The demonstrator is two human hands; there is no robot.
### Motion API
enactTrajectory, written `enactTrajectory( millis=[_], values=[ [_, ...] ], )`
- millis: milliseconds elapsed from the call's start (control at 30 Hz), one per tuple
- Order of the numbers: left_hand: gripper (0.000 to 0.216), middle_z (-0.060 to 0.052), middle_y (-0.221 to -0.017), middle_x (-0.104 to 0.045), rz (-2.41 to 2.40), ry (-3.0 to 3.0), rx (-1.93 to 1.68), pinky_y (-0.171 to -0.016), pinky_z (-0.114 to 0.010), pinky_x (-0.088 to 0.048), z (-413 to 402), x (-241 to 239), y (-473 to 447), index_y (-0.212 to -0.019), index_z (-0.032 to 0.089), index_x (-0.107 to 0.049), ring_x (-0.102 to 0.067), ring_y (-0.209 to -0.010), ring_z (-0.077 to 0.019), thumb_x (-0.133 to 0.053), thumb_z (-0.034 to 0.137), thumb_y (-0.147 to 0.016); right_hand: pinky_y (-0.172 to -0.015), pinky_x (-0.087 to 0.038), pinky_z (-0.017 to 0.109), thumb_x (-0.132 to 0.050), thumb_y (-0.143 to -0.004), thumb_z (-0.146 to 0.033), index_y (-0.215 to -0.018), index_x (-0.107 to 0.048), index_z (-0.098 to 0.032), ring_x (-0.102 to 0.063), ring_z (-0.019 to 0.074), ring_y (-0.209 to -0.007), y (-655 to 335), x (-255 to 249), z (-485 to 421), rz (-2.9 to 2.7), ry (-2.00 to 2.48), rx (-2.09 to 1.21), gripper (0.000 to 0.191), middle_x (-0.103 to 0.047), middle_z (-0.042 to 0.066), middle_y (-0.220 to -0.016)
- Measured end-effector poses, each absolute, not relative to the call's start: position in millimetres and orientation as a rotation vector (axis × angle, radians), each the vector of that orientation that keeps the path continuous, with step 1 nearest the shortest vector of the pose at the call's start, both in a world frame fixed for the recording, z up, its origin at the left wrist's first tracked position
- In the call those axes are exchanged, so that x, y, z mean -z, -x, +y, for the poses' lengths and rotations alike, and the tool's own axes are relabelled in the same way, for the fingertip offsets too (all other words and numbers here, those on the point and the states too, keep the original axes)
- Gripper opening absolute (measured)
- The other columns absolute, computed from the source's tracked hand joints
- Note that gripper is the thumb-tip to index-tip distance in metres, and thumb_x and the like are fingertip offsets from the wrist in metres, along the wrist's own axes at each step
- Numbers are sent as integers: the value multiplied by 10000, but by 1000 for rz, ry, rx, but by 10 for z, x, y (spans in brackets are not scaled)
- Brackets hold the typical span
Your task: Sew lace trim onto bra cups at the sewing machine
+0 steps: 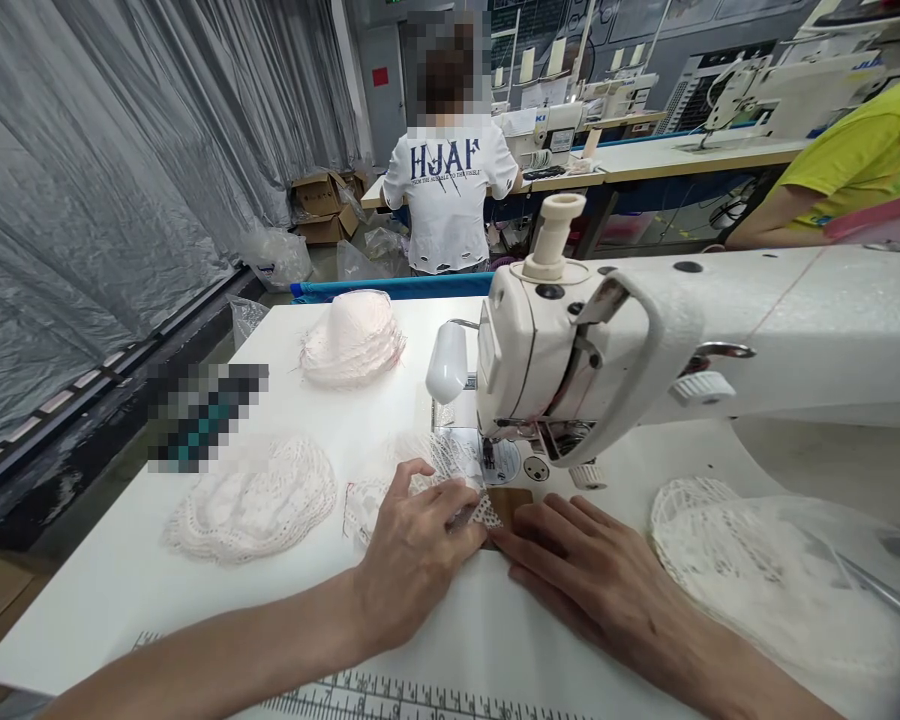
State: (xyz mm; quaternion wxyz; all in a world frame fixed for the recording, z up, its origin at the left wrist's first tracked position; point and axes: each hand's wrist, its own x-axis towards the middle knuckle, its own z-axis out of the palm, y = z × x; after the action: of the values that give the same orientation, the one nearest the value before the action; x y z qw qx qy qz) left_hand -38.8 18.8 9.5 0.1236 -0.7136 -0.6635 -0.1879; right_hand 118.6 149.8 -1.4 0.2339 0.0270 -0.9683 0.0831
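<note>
My left hand (412, 545) lies flat on a white lace piece (450, 480), pressing it to the table just in front of the sewing machine's needle (487, 450). My right hand (577, 570) rests flat beside it, fingertips touching the lace edge and a small brown pad (511, 499) on the table. The white sewing machine (645, 340) spans the right side, its presser foot over the far end of the lace.
A pile of white lace pieces (251, 500) lies left, a pink stack (352, 340) farther back, more lace (765, 570) right. A ruler strip (390, 695) runs along the near table edge. A person in a white shirt (450, 190) stands ahead; a yellow sleeve (855, 160) at right.
</note>
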Motion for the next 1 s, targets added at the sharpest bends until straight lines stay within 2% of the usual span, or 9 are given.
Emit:
enactTrajectory(
  millis=[300, 567, 667, 733, 867, 1000],
  values=[
    [168, 15, -936, -658, -1856, 2126, 627, -867, -352, -358, 180, -66, 403, -738, 168, -612, -591, -910, -124, -528, 90, -861, -610, -403, 299, -463, -896, -179, -1025, -611, -188, -528, 174, -748, -1192, 38, 1504, -2682, -74, -265, 196, -600, 53, -830],
    [164, 2, -895, -647, -1827, 2154, 554, -850, -351, -389, 169, -43, 386, -732, 156, -596, -579, -872, -130, -520, 64, -845, -617, -444, 292, -452, -906, -208, -963, -613, -196, -563, 165, -742, -1170, 16, 1506, -2628, -55, -332, 171, -617, 50, -851],
    [185, -2, -833, -634, -1794, 2153, 534, -813, -342, -401, 175, -37, 381, -683, 154, -571, -571, -815, -126, -520, 76, -843, -671, -481, 276, -381, -933, -206, -1084, -557, -185, -594, 158, -791, -1153, 7, 1527, -2608, 35, -392, 233, -630, 70, -938],
    [200, -3, -803, -623, -1766, 2149, 538, -798, -333, -403, 179, -34, 377, -660, 151, -556, -564, -787, -120, -518, 83, -844, -641, -488, 267, -323, -945, -187, -1190, -482, -177, -610, 157, -760, -1127, 17, 1558, -2641, 108, -369, 293, -641, 72, -926],
    [197, -3, -766, -607, -1726, 2138, 543, -812, -328, -397, 172, -32, 370, -658, 148, -548, -554, -767, -116, -511, 56, -828, -448, -392, 240, -306, -908, -113, -1313, -349, -181, -592, 144, -552, -1022, 49, 1630, -2805, 217, -213, 413, -661, 46, -846],
    [152, -7, -773, -600, -1768, 2173, 458, -823, -344, -391, 161, -28, 380, -761, 162, -569, -547, -764, -128, -483, 75, -852, -437, -316, 223, -441, -829, -106, -1281, -399, -163, -622, 169, -599, -864, 49, 1643, -2984, 315, -51, 457, -680, 56, -815]
  ],
)
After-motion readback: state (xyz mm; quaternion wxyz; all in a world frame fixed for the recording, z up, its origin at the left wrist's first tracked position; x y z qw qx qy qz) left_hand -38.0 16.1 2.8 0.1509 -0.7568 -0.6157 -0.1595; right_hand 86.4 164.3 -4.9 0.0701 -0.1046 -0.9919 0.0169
